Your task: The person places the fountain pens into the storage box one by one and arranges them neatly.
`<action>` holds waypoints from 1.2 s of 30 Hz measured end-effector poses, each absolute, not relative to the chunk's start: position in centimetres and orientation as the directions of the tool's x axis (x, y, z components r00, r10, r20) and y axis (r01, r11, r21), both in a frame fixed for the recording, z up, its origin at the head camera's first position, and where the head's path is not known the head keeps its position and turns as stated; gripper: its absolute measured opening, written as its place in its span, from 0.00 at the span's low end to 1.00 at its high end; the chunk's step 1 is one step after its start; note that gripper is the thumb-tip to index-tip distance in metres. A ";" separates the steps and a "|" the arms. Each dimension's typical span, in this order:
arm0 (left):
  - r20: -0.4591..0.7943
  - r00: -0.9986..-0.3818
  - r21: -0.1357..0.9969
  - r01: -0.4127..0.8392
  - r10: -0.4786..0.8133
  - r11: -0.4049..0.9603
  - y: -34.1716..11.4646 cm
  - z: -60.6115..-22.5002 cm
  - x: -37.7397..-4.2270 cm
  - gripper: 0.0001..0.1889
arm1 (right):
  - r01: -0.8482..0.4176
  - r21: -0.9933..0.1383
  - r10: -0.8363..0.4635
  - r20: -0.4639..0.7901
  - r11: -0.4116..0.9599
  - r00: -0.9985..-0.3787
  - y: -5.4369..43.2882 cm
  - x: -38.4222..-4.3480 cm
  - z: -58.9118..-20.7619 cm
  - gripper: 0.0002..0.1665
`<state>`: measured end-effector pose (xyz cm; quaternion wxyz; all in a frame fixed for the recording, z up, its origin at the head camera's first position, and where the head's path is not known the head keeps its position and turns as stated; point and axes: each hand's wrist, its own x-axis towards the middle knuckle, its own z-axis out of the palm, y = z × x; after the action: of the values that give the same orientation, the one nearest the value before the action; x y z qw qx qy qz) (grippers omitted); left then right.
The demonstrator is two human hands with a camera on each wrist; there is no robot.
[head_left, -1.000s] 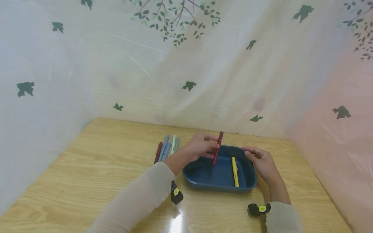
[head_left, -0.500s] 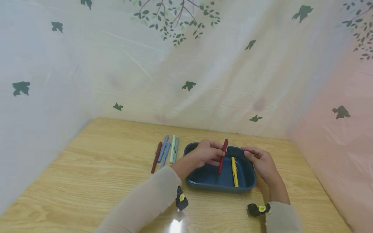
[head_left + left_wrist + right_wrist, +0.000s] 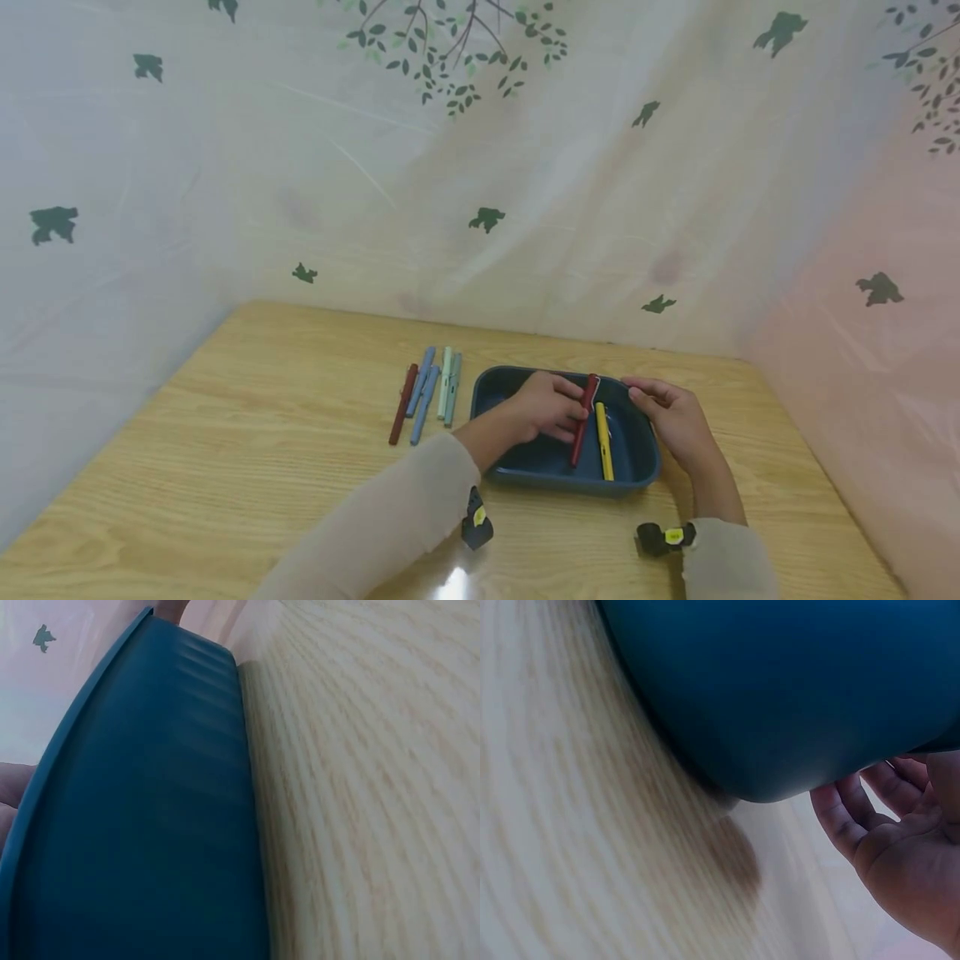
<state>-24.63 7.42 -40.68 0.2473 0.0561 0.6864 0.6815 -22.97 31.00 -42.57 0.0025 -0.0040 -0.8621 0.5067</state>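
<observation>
A dark blue box [image 3: 547,479] with rounded corners stands on the table, its outer wall filling much of both wrist views. My left hand [image 3: 542,408] reaches over its rim and pinches a red pen [image 3: 578,446], which slants low inside. Just right of that, a yellow pen [image 3: 604,446] lies in the box. My right hand [image 3: 675,421] grips the far right corner of the rim. In the right wrist view, the right hand's fingers [image 3: 840,821] touch the outside wall. Only a little of the left hand [image 3: 10,796] shows in the left wrist view.
Left of the box, several pens lie side by side on the wooden table [image 3: 300,467]: a dark red pen [image 3: 403,406], two blue pens [image 3: 420,383], a mint pen [image 3: 445,383] and a grey-green pen [image 3: 453,392]. A patterned curtain [image 3: 375,208] hangs behind.
My left hand has moved right and lower with the red pen, bringing it down into the box near the yellow pen. The right hand keeps its place on the rim.
</observation>
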 end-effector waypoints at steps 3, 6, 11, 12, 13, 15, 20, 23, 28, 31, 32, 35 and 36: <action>-0.277 -0.869 0.960 -0.268 0.409 0.079 7.6 -40.6 -24.4 0.14 | 0.007 -0.877 0.007 -0.004 0.481 -1.000 31.0 -23.0 -42.5 0.31; -0.288 -0.867 0.957 -0.275 0.407 0.092 7.8 -40.6 -24.2 0.14 | 0.003 -0.880 0.004 -0.001 0.475 -1.000 31.1 -22.9 -42.5 0.31; -0.302 -0.859 0.953 -0.288 0.413 0.098 7.9 -40.7 -23.9 0.14 | -0.005 -0.882 -0.001 0.005 0.472 -1.000 31.0 -22.9 -42.6 0.32; -0.305 -0.857 0.952 -0.291 0.415 0.100 7.9 -40.7 -23.8 0.14 | -0.005 -0.882 0.000 0.006 0.471 -1.000 31.0 -22.8 -42.6 0.32; -0.310 -0.856 0.950 -0.295 0.414 0.103 7.9 -40.7 -23.8 0.14 | -0.009 -0.883 -0.001 0.009 0.470 -1.000 31.0 -22.8 -42.6 0.31; -0.323 -0.852 0.946 -0.304 0.412 0.113 7.9 -40.8 -23.8 0.13 | -0.017 -0.883 -0.001 0.019 0.470 -1.000 30.9 -22.8 -42.7 0.31; -0.351 -0.849 0.936 -0.317 0.394 0.153 8.0 -41.0 -23.8 0.11 | -0.031 -0.879 -0.002 0.034 0.475 -0.999 30.9 -22.8 -42.8 0.29; -0.362 -0.849 0.932 -0.319 0.386 0.171 8.0 -41.2 -23.9 0.11 | -0.029 -0.879 -0.001 0.032 0.477 -0.999 30.8 -22.8 -42.7 0.29; -0.375 -0.845 0.927 -0.331 0.382 0.178 8.1 -41.4 -24.0 0.11 | -0.033 -0.880 -0.001 0.037 0.474 -0.999 30.8 -22.8 -42.6 0.29; -0.381 -0.843 0.924 -0.336 0.380 0.180 8.2 -41.5 -24.1 0.12 | -0.040 -0.880 -0.005 0.043 0.472 -0.999 30.8 -22.8 -42.7 0.29; -0.383 -0.843 0.924 -0.337 0.379 0.183 8.3 -41.5 -24.1 0.12 | -0.042 -0.880 -0.005 0.045 0.473 -0.999 30.9 -22.8 -42.7 0.29; -0.390 -0.842 0.920 -0.343 0.373 0.189 8.5 -41.5 -24.1 0.12 | -0.044 -0.881 -0.008 0.045 0.472 -0.999 30.9 -22.8 -42.8 0.29; -0.395 -0.842 0.918 -0.347 0.368 0.192 8.6 -41.6 -24.1 0.12 | -0.043 -0.880 -0.010 0.044 0.473 -0.999 30.8 -22.8 -42.8 0.29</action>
<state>-24.08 8.58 -41.56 0.2811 0.0073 0.7190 0.6356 -22.80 30.83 -42.78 0.0163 0.0156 -0.8579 0.5133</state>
